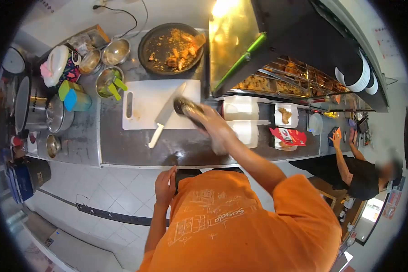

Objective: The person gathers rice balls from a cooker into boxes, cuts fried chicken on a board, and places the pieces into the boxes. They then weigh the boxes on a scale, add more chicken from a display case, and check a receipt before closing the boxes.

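My right hand (211, 121), smeared by motion, reaches over the counter with its fingers around a dark, shiny oblong object (189, 110). I cannot make out its kind. The object's far end is over the right part of a white cutting board (143, 102), close to the blade of a large knife (167, 111). That knife lies slantwise on the board, its cream handle (156, 136) jutting past the front edge. By the counter's front edge, beside my body, my left hand (164, 185) hangs low with its fingers partly apart and nothing visible in it.
Behind the board stands a round dark pan (154, 45) with chopped browned food. Metal bowls (116, 51) and a blue-lidded container (75, 100) crowd the left. Open white boxes (241, 109) stand right, below a lit food cabinet (290, 77). A co-worker (365, 177) works at far right.
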### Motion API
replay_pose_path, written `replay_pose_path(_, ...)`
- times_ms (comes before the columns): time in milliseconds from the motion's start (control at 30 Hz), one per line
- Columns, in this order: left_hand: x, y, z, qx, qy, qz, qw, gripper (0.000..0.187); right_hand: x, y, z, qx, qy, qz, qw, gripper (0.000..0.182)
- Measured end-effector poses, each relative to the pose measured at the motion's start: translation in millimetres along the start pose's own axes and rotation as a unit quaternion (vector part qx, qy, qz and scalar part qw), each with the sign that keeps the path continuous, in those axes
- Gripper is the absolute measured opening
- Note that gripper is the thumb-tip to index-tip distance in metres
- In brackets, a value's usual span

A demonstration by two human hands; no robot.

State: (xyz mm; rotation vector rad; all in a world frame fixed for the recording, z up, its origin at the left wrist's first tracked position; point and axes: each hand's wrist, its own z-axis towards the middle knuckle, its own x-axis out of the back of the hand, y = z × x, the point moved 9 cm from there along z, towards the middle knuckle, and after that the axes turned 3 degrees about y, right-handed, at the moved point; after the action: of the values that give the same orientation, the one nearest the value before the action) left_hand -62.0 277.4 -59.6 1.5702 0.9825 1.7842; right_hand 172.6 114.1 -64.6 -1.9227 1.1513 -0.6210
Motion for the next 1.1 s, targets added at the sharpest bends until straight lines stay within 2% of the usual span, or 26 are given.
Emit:
replay_pose_path(33, 13, -13, -8, 0.021, 0.005, 0.024, 0.999, 0.023, -8, -28, 48, 0.093, 0.045, -0.043, 0.994, 0.052)
replay_pose_path(100, 38, -25, -24, 0.037, 0.029, 0.028, 0.999, 0.023, -24, -84, 131, 0.261, 0.17, -0.156, 0.937, 0.061)
replay_pose_path(133, 47, -32, -32, 0.061, 0.051, 0.027, 0.996, 0.023, -29, -108, 149, 0.223, 0.165, -0.201, 0.939, 0.067)
replay_pose_path(167, 56, -36, -39, 0.082, 0.065, 0.026, 0.994, 0.023, -27, -110, 175, 0.117, 0.181, -0.258, 0.942, 0.071)
replay_pose_path(233, 64, -41, -50, 0.107, 0.068, 0.022, 0.992, 0.024, -29, -113, 227, 0.145, 0.221, -0.326, 0.908, 0.071)
replay_pose_path(300, 71, -50, -57, 0.145, 0.065, 0.024, 0.987, 0.026, -36, -111, 245, 0.177, 0.257, -0.353, 0.882, 0.059)
replay_pose_path(333, 67, -49, -56, 0.129, 0.048, 0.017, 0.99, 0.026, -38, -103, 246, 0.204, 0.283, -0.356, 0.867, 0.055)
replay_pose_path(400, 71, -57, -53, 0.151, 0.064, 0.005, 0.987, 0.027, -38, -77, 236, 0.264, 0.317, -0.343, 0.844, 0.046)
replay_pose_path(433, 67, -65, -48, 0.169, 0.05, -0.009, 0.984, 0.028, -36, -74, 210, 0.276, 0.296, -0.31, 0.86, 0.044)
replay_pose_path(500, 62, -57, -25, 0.128, 0.023, -0.013, 0.991, 0.028, -27, -60, 131, 0.28, 0.246, -0.279, 0.885, 0.037)
replay_pose_path(533, 58, -50, -9, 0.096, 0.011, -0.015, 0.995, 0.028, -31, -17, 121, 0.44, 0.318, -0.309, 0.781, 0.049)
replay_pose_path(567, 53, -46, 7, 0.081, 0.002, -0.021, 0.997, 0.028, -25, -5, 75, 0.316, 0.202, -0.367, 0.851, 0.044)
replay_pose_path(600, 47, -39, 25, 0.052, -0.019, -0.027, 0.998, 0.028, -5, -9, 3, 0.368, 0.224, -0.306, 0.849, 0.038)
replay_pose_path(633, 40, -31, 42, 0.022, -0.042, -0.033, 0.998, 0.028, 21, 6, -45, 0.35, 0.26, -0.317, 0.842, 0.031)
replay_pose_path(667, 34, -21, 57, 0.008, -0.056, -0.035, 0.998, 0.028, 53, 11, -101, 0.373, 0.323, -0.304, 0.815, 0.029)
replay_pose_path(700, 29, -7, 72, -0.013, -0.063, -0.033, 0.997, 0.028, 104, 43, -125, 0.27, 0.398, -0.301, 0.823, 0.028)
replay_pose_path(733, 23, 7, 85, -0.031, -0.068, -0.03, 0.997, 0.028, 163, 77, -167, 0.305, 0.503, -0.214, 0.78, 0.028)
replay_pose_path(767, 16, 20, 95, -0.04, -0.079, -0.025, 0.996, 0.028, 215, 73, -215, 0.166, 0.606, -0.204, 0.75, 0.026)
replay_pose_path(833, -3, 50, 110, -0.081, -0.109, -0.017, 0.991, 0.028, 325, 89, -281, 0.194, 0.691, -0.01, 0.697, 0.022)
replay_pose_path(867, -14, 64, 112, -0.111, -0.126, -0.011, 0.986, 0.028, 382, 108, -295, 0.224, 0.688, 0.087, 0.685, 0.021)
replay_pose_path(900, -25, 64, 115, -0.097, -0.133, -0.032, 0.986, 0.028, 438, 124, -312, 0.17, 0.722, 0.06, 0.668, 0.018)
replay_pose_path(1000, -59, 110, 117, -0.091, -0.15, -0.03, 0.984, 0.029, 559, 130, -338, 0.237, 0.713, 0.185, 0.634, 0.027)
replay_pose_path(1100, -105, 156, 113, -0.119, -0.143, -0.007, 0.983, 0.031, 661, 110, -342, 0.226, 0.721, 0.079, 0.65, 0.036)
